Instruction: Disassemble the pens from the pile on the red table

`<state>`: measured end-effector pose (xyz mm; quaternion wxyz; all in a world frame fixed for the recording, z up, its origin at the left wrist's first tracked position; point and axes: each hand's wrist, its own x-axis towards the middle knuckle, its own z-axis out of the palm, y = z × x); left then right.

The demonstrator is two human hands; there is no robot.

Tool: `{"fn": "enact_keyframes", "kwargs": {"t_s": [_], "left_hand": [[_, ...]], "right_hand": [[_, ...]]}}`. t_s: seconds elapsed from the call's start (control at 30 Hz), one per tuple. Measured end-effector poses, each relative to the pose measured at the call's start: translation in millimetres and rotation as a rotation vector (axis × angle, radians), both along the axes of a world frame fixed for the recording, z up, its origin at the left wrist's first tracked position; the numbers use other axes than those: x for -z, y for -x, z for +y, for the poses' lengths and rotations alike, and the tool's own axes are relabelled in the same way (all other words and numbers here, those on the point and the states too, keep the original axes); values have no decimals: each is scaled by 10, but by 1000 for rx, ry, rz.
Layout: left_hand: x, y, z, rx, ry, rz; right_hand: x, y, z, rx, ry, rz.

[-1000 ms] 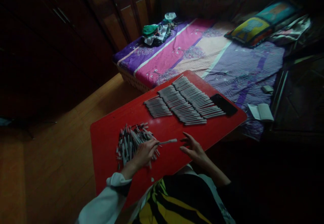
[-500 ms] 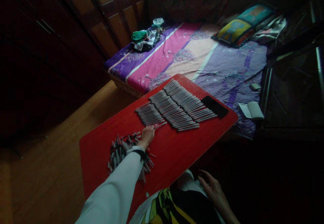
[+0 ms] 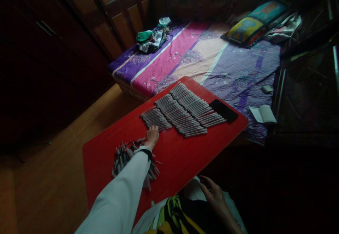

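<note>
My left hand [image 3: 153, 135] is at the near end of the shortest row of pens [image 3: 155, 118], its fingers closed on the end of a slim pale pen lying along that row. Two longer rows of the same grey, dark-tipped pens [image 3: 180, 114] lie beside it on the red table [image 3: 182, 163]. Under and beside my left forearm is a loose heap of pens [image 3: 120, 160], partly hidden by the sleeve. My right hand [image 3: 215, 195] hangs over my lap by the table's near edge, fingers apart and holding nothing.
A black phone-like slab [image 3: 224, 110] lies at the table's right end. Behind stands a bed [image 3: 182, 54] with folded clothes [image 3: 152, 40], a pillow [image 3: 254, 25] and an open booklet [image 3: 262, 114]. Wooden cabinets [image 3: 106, 15] line the left side.
My left hand has moved slightly left and up, bringing the pen against the end of the shortest row. My right hand has shifted a little left over my lap.
</note>
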<state>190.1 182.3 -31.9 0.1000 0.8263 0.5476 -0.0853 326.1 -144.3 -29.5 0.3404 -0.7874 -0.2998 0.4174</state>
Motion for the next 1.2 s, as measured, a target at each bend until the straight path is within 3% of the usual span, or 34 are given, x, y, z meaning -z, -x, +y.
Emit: {"fn": "enact_keyframes", "kwargs": {"t_s": [0.17, 0.3, 0.43, 0.57, 0.63, 0.83, 0.97, 1.07, 1.2], "left_hand": [[-53, 131, 8, -56, 14, -100], [-141, 470, -145, -140, 46, -194], [-182, 966, -565, -241, 113, -279], [-149, 1383, -1064, -327, 191, -362], [-117, 1515, -1253, -359, 219, -408], [-28, 1649, -1542, -429, 251, -552], [-15, 1679, -1637, -496, 254, -663], [-22, 1730, -1659, -562, 263, -778], [-14, 1767, -1586, -694, 311, -977]], "right_hand": [[-35, 12, 115, -47, -42, 4], [-14, 80, 247, -89, -50, 5], [52, 245, 453, -198, -66, -27], [64, 520, 780, -469, -27, -159], [59, 683, 995, -524, -6, -197], [97, 1169, 1733, -561, 47, -336], [113, 1364, 2052, -554, 103, -420], [84, 1392, 2081, -559, 129, -433], [-22, 1395, 1869, -600, 98, -399]]}}
